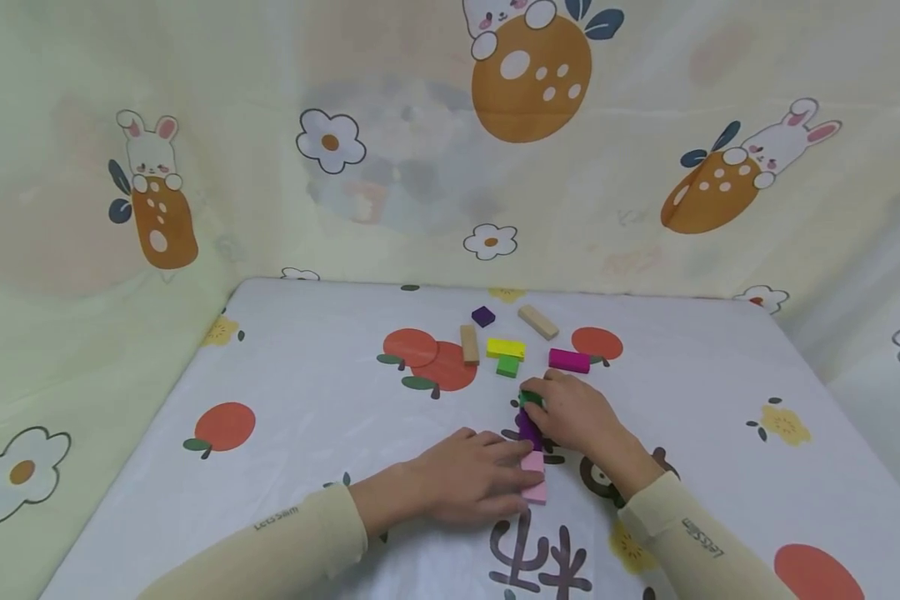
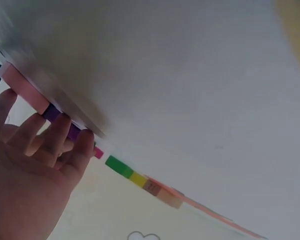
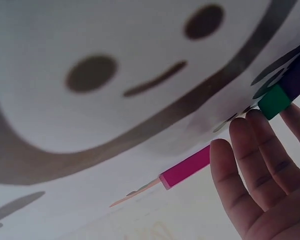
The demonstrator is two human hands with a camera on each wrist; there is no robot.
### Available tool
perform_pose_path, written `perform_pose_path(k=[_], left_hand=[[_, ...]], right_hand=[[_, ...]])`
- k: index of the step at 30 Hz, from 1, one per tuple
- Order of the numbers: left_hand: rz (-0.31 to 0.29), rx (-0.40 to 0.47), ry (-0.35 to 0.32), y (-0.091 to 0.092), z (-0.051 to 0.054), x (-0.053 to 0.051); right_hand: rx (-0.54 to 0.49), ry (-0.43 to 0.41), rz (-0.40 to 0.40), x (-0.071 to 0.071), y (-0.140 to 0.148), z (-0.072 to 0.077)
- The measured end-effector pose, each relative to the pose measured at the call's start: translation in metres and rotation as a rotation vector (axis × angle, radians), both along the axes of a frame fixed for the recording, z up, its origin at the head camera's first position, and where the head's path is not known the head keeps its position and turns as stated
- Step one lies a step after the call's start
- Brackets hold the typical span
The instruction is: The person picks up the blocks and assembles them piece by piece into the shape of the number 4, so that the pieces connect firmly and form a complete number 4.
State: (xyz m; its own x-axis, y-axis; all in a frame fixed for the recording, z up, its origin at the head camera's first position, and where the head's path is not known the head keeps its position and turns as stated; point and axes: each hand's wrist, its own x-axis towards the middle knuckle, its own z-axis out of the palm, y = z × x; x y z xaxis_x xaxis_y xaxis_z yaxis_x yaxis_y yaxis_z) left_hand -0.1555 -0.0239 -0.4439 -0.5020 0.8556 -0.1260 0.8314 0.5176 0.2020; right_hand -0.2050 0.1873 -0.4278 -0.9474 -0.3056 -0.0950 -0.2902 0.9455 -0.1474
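A row of blocks runs away from me in the head view: pink (image 1: 534, 493), purple (image 1: 528, 430) and dark green (image 1: 531, 399). My left hand (image 1: 468, 479) lies along the row's left side, its fairly straight fingers touching the pink and purple blocks. In the left wrist view those fingertips rest along the pink block (image 2: 24, 88) and the purple block (image 2: 52, 112). My right hand (image 1: 576, 412) pinches the dark green block at the far end between thumb and forefinger. The right wrist view has this green block (image 3: 275, 102) beside the fingertips, against the purple one.
Beyond the hands lie a magenta block (image 1: 569, 361), a light green block (image 1: 507, 367), a yellow block (image 1: 506, 349), two wooden blocks (image 1: 469, 345) and a dark purple block (image 1: 483, 317). A printed cloth (image 1: 307, 358) covers the table, and a patterned curtain (image 1: 405, 200) hangs behind.
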Motion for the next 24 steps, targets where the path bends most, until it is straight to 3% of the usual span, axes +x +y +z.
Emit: perform_pose_path(k=[15,24], left_hand=[[0.007,0.016,0.028,0.000,0.004,-0.006],[0.120,-0.006,0.125,0.010,0.003,-0.015]], right_hand=[[-0.027,-0.021,0.016,-0.001,-0.002,0.007],[-0.083,-0.020,-0.033,-0.002,0.003,0.006]])
